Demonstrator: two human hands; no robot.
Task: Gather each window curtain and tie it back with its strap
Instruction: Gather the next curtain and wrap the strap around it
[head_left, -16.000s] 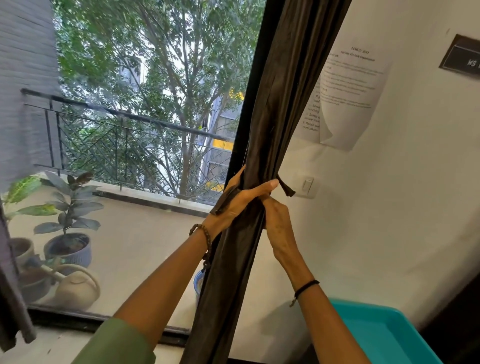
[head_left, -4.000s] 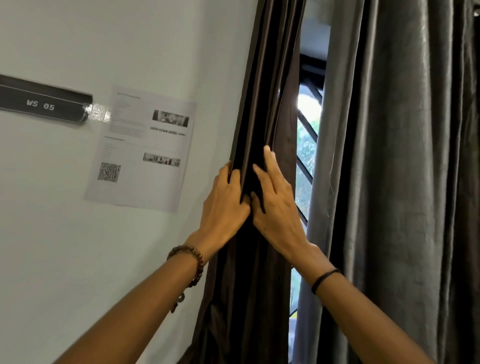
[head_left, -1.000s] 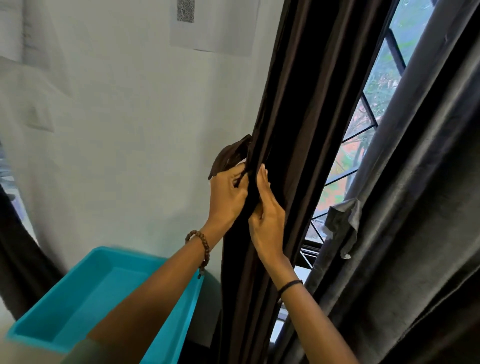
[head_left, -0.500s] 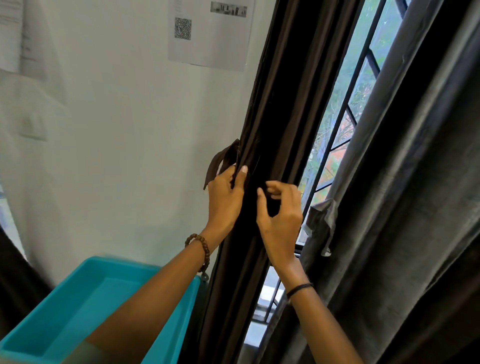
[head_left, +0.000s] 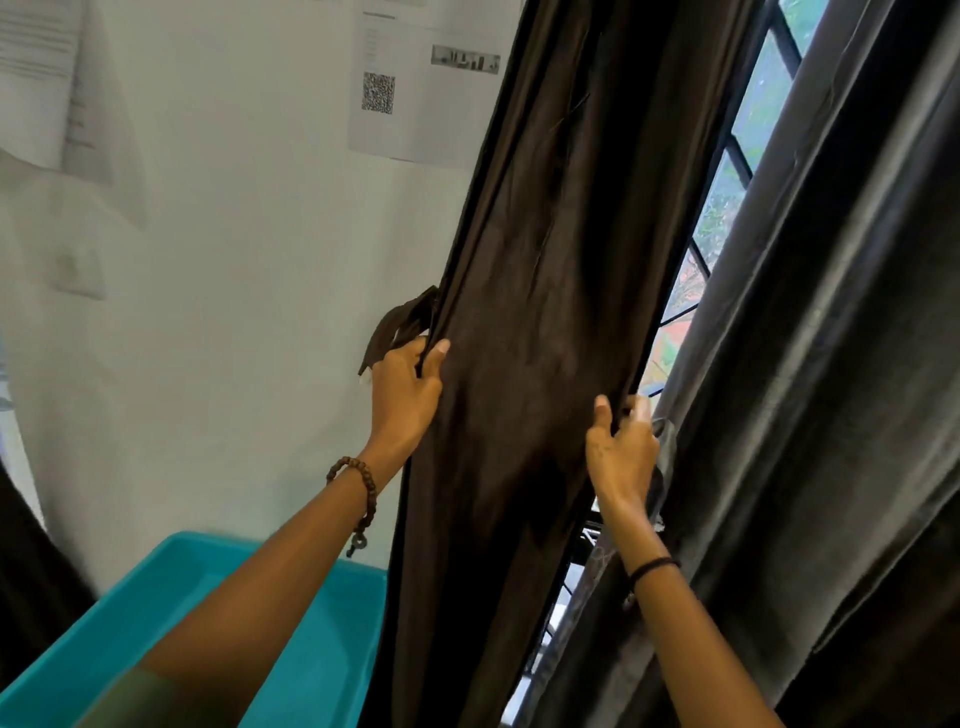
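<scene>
Curled round the left edge of the brown curtain (head_left: 545, 312): the fingers (head_left: 402, 358) of the left hand (head_left: 408, 400), thumb pressed on the front, with the strap (head_left: 397, 332) bunched just above the knuckles on the wall side. Pinched on the right edge: thumb and fingers of the right hand (head_left: 621, 457), touching the grey curtain (head_left: 831, 364). Stretched flat between the 2 hands across the window (head_left: 727, 192), not yet gathered. Probably best now: walk the right edge leftward in even folds, stack each under the left thumb, and keep the strap's loose end free for wrapping at this height. Take care not to drag the grey curtain's fold along. Below, a teal bin (head_left: 156, 623).
</scene>
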